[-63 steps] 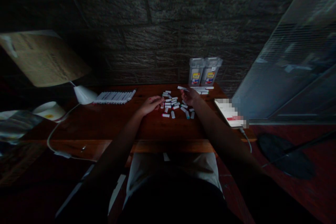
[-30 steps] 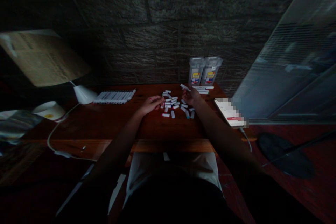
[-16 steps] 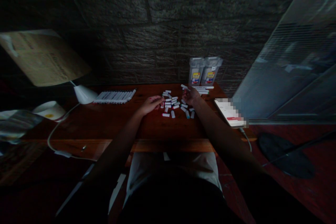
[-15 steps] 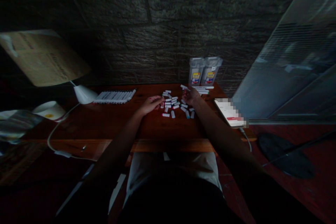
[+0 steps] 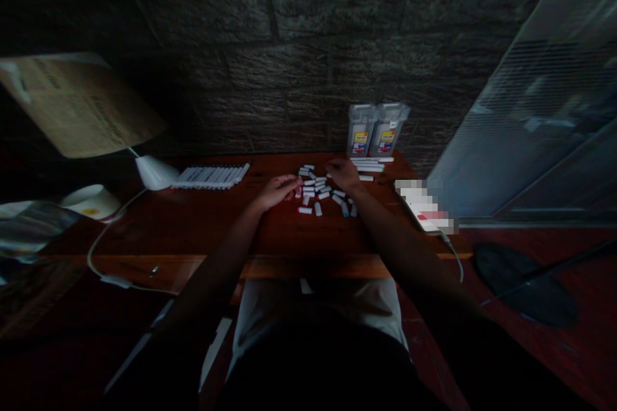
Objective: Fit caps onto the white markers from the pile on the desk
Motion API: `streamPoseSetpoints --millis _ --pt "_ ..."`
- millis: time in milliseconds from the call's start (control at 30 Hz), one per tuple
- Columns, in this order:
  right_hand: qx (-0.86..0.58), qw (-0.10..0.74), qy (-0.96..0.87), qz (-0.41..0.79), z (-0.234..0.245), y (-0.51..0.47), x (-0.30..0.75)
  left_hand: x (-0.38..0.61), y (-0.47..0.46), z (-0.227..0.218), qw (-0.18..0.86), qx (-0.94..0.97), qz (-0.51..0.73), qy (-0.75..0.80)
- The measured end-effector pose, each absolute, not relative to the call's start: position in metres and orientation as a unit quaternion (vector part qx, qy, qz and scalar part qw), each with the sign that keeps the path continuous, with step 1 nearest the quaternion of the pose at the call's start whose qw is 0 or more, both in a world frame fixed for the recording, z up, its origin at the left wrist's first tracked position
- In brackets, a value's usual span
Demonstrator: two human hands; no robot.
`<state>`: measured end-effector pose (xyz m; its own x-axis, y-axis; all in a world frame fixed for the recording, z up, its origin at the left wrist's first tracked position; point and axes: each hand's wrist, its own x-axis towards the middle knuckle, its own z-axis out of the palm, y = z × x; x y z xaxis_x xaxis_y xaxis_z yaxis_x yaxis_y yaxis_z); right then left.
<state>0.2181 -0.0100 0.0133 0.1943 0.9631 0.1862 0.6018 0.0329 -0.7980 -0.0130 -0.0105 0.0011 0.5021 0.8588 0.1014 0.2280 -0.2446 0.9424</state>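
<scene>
My left hand (image 5: pixel 279 192) rests on the wooden desk at the left edge of a loose pile of short white marker caps (image 5: pixel 322 195) with coloured ends. Its fingers reach forward, loosely curved, beside the nearest caps. My right hand (image 5: pixel 343 173) is at the back right of the pile, knuckles up and fingers bent inward. Whatever those fingers hold is hidden behind the hand. Just right of it lie several white marker pens (image 5: pixel 371 166) side by side.
Two clear plastic cases (image 5: pixel 373 130) stand against the brick wall. A row of white markers (image 5: pixel 211 176) lies at left, near a lamp (image 5: pixel 153 173) and a white cup (image 5: pixel 91 201). A white device (image 5: pixel 419 205) with a cable lies at the desk's right edge.
My right hand has turned over and shifted slightly left; the white piece at its fingertips is now out of sight. A white marker beside it shows more fully. My left hand stays put.
</scene>
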Motion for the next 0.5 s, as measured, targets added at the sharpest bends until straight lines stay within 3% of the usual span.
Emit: streamPoseSetpoints --millis 300,500 --pt "-0.663 0.408 -0.595 0.203 0.0209 -0.0149 0.2172 -0.0130 -0.0108 0.0018 0.474 0.726 0.329 0.375" --pt "-0.697 0.327 -0.619 0.158 0.0195 -0.0138 0.2223 -0.0128 -0.0113 0.0030 0.475 0.728 0.321 0.375"
